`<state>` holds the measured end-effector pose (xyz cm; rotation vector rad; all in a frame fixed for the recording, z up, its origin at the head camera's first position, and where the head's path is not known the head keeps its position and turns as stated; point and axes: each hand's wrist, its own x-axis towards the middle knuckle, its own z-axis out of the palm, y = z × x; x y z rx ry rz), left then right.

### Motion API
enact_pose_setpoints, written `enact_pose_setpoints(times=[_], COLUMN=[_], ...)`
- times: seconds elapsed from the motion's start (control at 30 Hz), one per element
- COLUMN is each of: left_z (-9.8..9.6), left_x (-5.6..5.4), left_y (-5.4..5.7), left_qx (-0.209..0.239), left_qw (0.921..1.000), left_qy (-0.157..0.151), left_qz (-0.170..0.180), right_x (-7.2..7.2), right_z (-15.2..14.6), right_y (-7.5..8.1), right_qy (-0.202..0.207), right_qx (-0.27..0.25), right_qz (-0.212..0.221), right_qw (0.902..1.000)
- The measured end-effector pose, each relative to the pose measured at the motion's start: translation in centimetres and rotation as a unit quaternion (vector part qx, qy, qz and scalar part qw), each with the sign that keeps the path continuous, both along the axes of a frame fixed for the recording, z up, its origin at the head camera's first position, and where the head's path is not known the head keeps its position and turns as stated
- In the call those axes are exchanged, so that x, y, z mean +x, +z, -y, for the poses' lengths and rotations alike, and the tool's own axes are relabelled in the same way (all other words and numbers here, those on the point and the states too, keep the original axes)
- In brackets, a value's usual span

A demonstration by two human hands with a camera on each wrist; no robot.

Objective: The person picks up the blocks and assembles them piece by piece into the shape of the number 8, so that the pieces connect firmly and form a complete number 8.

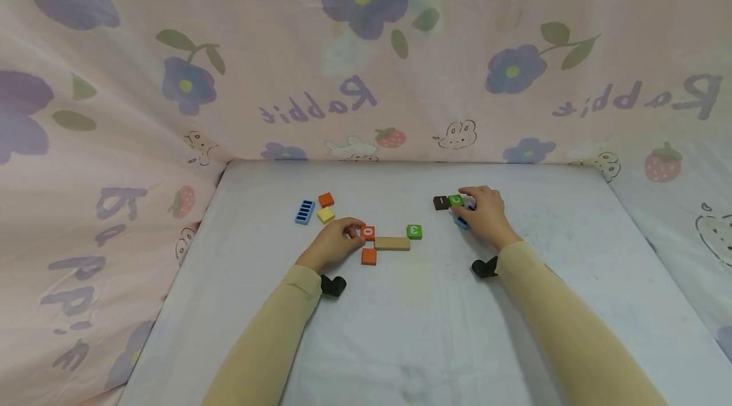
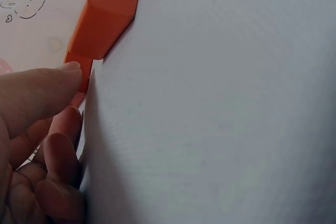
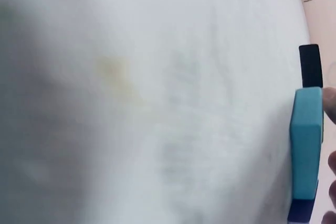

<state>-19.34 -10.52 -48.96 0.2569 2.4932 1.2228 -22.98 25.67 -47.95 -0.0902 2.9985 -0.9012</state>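
My left hand (image 1: 334, 244) pinches an orange number tile (image 1: 368, 232) at its left side, thumb and finger at its edges. A plain orange tile (image 1: 368, 257) lies just below, and a wooden strip (image 1: 392, 244) is close on the right. Beyond the strip's far end sits a green tile (image 1: 414, 232) marked 3. Over on the right, my right hand (image 1: 485, 214) holds another green tile (image 1: 455, 201) between thumb and finger, beside a dark brown tile (image 1: 441, 203). A blue piece (image 1: 462, 222) is partly hidden under that hand; a light blue block (image 3: 306, 140) shows in the right wrist view.
Behind the left hand are a blue slotted piece (image 1: 305, 212), an orange tile (image 1: 326, 199) and a yellow tile (image 1: 326, 215). All lie on a white-covered table (image 1: 400, 330). Patterned cloth (image 1: 274, 50) rises at the back and both sides.
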Motion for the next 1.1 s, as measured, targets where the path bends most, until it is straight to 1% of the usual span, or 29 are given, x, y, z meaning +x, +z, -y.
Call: enact_pose_setpoints(times=[0.13,0.23,0.47,0.7,0.97,1.1], left_z=[0.0,-0.1,-0.1,0.0,0.0,0.0], left_x=[0.1,0.1,0.1,0.0,-0.1,-0.1], left_y=[0.0,-0.1,-0.1,-0.1,-0.2,-0.2], left_qx=[0.004,0.006,0.008,0.008,0.016,0.020], left_qw=[1.0000,0.9999,0.9999,1.0000,0.9998,0.9998], left_qy=[0.003,0.009,0.005,0.005,0.002,0.001], left_qz=[0.005,0.010,0.003,0.001,-0.006,-0.008], right_x=[-0.5,-0.8,-1.0,-1.0,-1.0,-0.4], right_z=[-0.2,-0.1,0.2,0.1,0.1,0.5], right_y=[-0.3,-0.5,-0.7,-0.8,-0.4,0.3], right_qy=[-0.008,-0.016,-0.029,-0.028,-0.026,-0.012], right_qx=[0.029,0.036,0.045,0.036,0.029,-0.014], right_qz=[0.012,0.018,0.021,0.008,0.009,0.026], right_qw=[0.9995,0.9990,0.9984,0.9989,0.9992,0.9995])
